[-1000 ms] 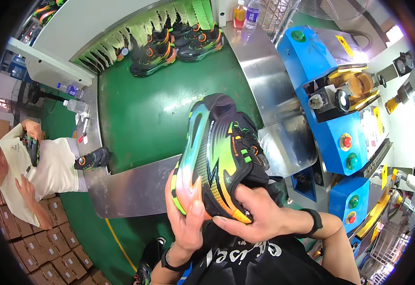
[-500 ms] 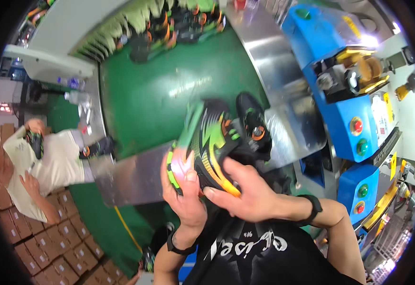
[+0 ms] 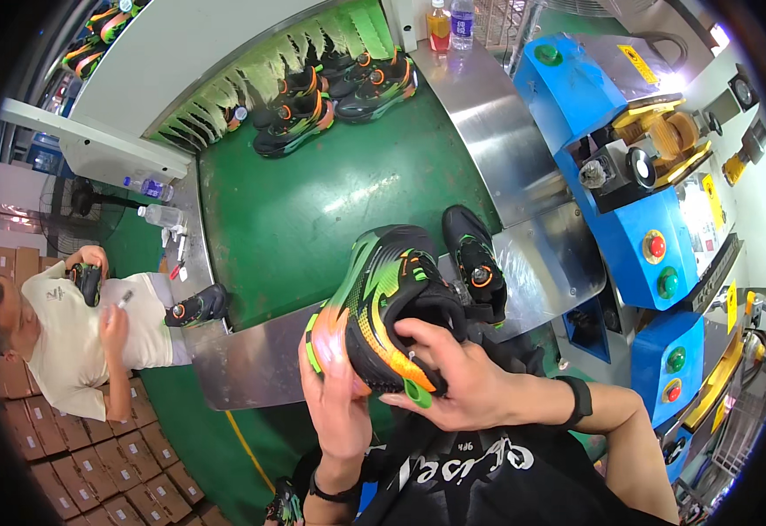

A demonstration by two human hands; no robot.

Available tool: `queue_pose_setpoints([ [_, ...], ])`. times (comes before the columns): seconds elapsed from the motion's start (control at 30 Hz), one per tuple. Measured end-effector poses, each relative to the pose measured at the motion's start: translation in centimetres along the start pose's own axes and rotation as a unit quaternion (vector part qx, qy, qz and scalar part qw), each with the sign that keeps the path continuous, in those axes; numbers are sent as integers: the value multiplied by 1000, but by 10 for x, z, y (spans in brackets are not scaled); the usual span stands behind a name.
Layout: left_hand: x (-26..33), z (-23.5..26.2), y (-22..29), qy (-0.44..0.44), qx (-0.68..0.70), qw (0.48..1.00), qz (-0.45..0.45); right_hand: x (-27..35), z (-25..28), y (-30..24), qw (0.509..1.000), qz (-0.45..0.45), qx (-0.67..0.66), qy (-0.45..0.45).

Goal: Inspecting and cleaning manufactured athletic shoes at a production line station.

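Observation:
Before me I hold a sneaker [image 3: 381, 302] in black, green and orange, its toe pointing away and its dark opening turned to the right. My left hand [image 3: 337, 408] grips the sole and side near the heel. With its thumb at the collar's edge, my right hand [image 3: 466, 373] clasps the heel; its other fingers are partly hidden beneath. A green pull loop [image 3: 418, 393] hangs at the heel beside that hand. Just right of the held one, a black shoe [image 3: 462, 230] with an orange dial rests near the metal edge.
Several similar sneakers [image 3: 300, 118] sit on the green belt [image 3: 313, 228] by a fringed opening. Blue machines [image 3: 624, 245] with red and green buttons stand right. A co-worker [image 3: 89, 329] handles a shoe at left, near stacked cartons [image 3: 107, 460]. Bottles [image 3: 462, 24] stand at the back.
The sneaker has turned in my hands, so its opening and heel loop now show. My right thumb has shifted to the collar. Shoes on the belt have come nearer.

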State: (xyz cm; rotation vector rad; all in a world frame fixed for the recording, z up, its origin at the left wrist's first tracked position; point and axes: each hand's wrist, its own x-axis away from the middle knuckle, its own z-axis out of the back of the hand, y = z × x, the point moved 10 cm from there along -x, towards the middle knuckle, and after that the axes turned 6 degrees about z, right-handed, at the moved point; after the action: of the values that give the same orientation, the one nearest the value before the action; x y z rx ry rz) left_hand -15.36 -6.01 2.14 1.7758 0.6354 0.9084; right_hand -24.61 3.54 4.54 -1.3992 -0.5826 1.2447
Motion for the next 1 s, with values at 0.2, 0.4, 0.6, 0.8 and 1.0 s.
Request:
queue_pose_setpoints([
  [0.2, 9, 7, -6, -6, -14, 999, -31, 8, -1, -1, 994, -81, -74, 0],
  [0.4, 13, -1, 13, 47, -59, 990, -117, 7, -2, -3, 992, -85, -88, 40],
  [0.6, -13, 10, -42, 12, -24, 998, 53, 7, 5, 48, 962, -228, -100, 110],
  [0.8, 12, 5, 9, -3, -157, 966, -205, -12, 5, 17, 907, -349, -236, -17],
  [1.0, 15, 6, 23, 49, -213, 955, -201, -19, 11, 5, 949, -257, -180, -32],
])
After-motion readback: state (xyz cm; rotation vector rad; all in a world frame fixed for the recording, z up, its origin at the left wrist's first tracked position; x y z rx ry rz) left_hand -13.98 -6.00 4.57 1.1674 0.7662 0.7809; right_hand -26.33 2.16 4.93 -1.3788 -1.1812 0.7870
